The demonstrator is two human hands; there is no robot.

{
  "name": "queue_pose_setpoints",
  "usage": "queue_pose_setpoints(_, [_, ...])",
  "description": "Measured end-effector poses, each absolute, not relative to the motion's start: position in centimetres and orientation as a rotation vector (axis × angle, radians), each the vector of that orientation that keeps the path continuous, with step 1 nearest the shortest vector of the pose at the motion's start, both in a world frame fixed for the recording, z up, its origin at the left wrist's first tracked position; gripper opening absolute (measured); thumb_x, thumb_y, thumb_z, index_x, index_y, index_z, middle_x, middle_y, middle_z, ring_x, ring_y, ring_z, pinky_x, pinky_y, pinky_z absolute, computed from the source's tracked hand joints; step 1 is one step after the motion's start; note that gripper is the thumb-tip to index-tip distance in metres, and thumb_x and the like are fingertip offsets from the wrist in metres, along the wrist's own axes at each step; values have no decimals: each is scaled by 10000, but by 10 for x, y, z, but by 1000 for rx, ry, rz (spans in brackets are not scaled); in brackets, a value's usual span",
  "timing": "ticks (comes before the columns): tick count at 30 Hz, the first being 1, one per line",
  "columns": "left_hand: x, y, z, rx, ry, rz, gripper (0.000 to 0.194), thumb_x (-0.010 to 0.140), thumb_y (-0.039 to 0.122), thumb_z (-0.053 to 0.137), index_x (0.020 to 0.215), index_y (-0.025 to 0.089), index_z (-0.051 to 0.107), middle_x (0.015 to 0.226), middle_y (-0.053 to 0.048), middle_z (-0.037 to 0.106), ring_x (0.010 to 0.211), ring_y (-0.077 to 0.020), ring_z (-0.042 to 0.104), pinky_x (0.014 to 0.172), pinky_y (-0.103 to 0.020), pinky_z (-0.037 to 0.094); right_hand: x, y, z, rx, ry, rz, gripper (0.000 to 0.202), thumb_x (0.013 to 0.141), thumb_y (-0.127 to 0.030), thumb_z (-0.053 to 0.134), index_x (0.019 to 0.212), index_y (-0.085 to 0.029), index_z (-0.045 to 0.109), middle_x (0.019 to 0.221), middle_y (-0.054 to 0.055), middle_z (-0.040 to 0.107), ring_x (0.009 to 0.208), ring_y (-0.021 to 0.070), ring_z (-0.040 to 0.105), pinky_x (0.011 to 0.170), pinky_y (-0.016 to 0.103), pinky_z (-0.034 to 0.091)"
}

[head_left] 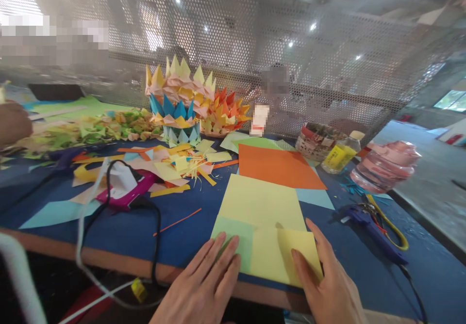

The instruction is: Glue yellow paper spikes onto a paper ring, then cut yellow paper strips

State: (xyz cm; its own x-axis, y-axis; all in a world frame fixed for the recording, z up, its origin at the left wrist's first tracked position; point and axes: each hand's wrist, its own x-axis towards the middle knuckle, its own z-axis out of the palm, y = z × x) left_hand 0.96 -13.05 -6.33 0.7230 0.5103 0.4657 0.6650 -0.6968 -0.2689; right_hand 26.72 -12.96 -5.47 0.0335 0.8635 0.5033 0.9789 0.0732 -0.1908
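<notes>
A large pale yellow sheet of paper point(262, 200) lies near the table's front edge. My left hand point(204, 275) rests flat, fingers stretched, on a small light green paper square point(233, 241) at the sheet's lower left corner. At the lower right corner, my right hand point(327, 278) grips a small yellow paper piece point(300, 251) between thumb and fingers. That piece is lifted a little and casts a shadow on the sheet; whether it is separate or a folded corner, I cannot tell. An orange sheet point(280, 166) lies just behind, partly over a light blue sheet point(315, 198).
Folded-paper crowns point(178, 115) stand at the back beside heaped paper scraps point(120, 125). A purple power strip point(127, 190) with cables lies left. On the right are a glue gun point(378, 232), a yellow-labelled bottle point(340, 154), a pink bottle point(386, 166) and a round container point(318, 142).
</notes>
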Motion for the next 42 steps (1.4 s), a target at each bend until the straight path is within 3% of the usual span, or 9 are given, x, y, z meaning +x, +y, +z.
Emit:
queue_pose_setpoints(7, [16, -136, -73, -2413, -902, -590, 406, 865, 251, 510, 1231, 76, 536, 1276, -120, 597, 1225, -268, 492, 999, -340, 410, 268, -130, -57, -1823, -1851, -313, 481, 910, -433, 428, 1335, -211, 410, 1181, 111, 662, 913, 256, 701, 649, 330, 589])
queue_pose_setpoints(12, [18, -138, -84, -2400, -950, -533, 499, 880, 336, 528, 1297, 66, 479, 1336, -162, 536, 1275, -309, 436, 1017, -367, 406, 268, -131, -56, -1839, -1855, -318, 467, 913, -426, 419, 1331, -217, 411, 1175, 114, 665, 908, 257, 702, 653, 332, 588])
queue_pose_setpoints(16, [20, -140, -88, -2371, -944, -536, 540, 894, 406, 521, 1359, 142, 438, 1310, -148, 559, 1254, -312, 462, 1018, -388, 392, 267, -131, -55, -1839, -1850, -287, 475, 909, -432, 425, 1336, -226, 410, 1175, 115, 664, 919, 261, 699, 663, 340, 589])
queue_pose_setpoints(24, [26, -136, -79, -2343, -920, -664, 321, 955, 221, 411, 1225, 186, 579, 1278, -35, 599, 1209, -220, 493, 1108, -374, 224, 267, -129, -57, -1828, -1855, -318, 476, 914, -427, 423, 1338, -213, 401, 1195, 124, 652, 952, 267, 689, 681, 348, 589])
queue_pose_setpoints(36, [25, -133, -84, -2341, -888, -684, 324, 966, 274, 407, 1229, 189, 576, 1273, -22, 605, 1213, -207, 486, 1118, -375, 220, 269, -132, -56, -1826, -1841, -288, 479, 914, -422, 428, 1345, -215, 390, 1211, 121, 643, 945, 266, 691, 659, 336, 593])
queue_pose_setpoints(42, [23, -130, -80, -2354, -858, -702, 326, 975, 226, 374, 1218, 196, 589, 1257, -14, 620, 1200, -195, 506, 1122, -361, 219, 271, -131, -57, -1806, -1892, -310, 484, 920, -390, 432, 1358, -195, 365, 1210, 120, 644, 971, 263, 682, 672, 326, 594])
